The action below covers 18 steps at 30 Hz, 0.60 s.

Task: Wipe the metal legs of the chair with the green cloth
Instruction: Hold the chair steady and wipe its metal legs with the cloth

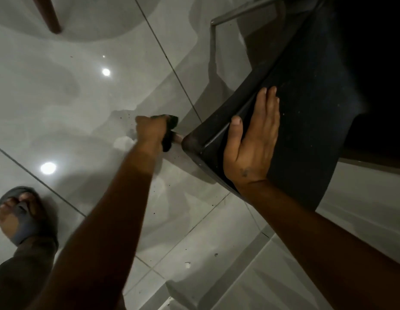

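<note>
A black chair (306, 121) fills the right half of the head view, seen from above. My right hand (252, 142) lies flat on the corner of its seat, fingers spread, thumb on the edge. My left hand (149, 133) is closed around the dark green cloth (171, 125) just left of that seat corner, with the cloth pressed on a metal leg (180, 156) that runs down under the seat. Most of this leg is hidden by the hand and seat. Another grey metal leg (213, 41) with a bend shows at the top, beside the chair.
The floor is glossy grey tile (71, 97) with dark grout lines, crumbs and light reflections. My foot in a grey sandal (22, 215) stands at the lower left. A brown wooden furniture leg (49, 14) stands at the top left. A step edge runs along the lower right.
</note>
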### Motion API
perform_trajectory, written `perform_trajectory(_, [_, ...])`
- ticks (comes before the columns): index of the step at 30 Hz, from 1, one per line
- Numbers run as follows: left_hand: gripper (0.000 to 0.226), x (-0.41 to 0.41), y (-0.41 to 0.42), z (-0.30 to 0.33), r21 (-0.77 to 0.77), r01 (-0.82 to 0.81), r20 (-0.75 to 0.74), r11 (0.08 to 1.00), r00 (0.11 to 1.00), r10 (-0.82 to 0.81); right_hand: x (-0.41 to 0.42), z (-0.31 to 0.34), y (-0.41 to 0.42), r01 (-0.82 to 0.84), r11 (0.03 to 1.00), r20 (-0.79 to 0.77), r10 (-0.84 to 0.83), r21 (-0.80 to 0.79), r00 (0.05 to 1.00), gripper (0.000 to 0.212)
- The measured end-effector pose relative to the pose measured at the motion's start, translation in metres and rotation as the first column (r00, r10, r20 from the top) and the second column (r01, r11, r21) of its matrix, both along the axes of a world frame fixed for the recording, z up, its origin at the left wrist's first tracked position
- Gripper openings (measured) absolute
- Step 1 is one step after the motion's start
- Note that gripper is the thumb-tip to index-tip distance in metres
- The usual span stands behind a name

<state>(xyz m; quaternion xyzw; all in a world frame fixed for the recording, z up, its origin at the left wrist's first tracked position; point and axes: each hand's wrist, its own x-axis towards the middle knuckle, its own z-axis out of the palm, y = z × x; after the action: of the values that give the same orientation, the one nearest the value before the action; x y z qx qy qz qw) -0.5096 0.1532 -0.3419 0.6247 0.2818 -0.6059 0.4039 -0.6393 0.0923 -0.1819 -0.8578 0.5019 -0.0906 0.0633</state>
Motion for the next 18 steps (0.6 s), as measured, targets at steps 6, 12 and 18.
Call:
perform_trajectory(6, [0.038, 0.007, -0.004, -0.08, 0.089, 0.08, -0.174, 0.993, 0.983, -0.064, -0.004, -0.004, -0.002, -0.015, 1.0, 0.017, 0.015, -0.002, 1.0, 0.07])
perform_trajectory(12, [0.045, -0.02, 0.01, 0.026, -0.135, -0.113, -0.042, 0.984, 0.993, 0.109, 0.0, 0.002, 0.002, 0.001, 1.0, 0.019, -0.001, 0.011, 1.0, 0.069])
perform_trajectory(18, [0.039, -0.02, 0.012, 0.035, -0.159, -0.021, 0.07, 0.987, 0.997, 0.033, -0.003, 0.002, 0.002, -0.008, 1.0, 0.022, 0.008, 0.009, 1.0, 0.069])
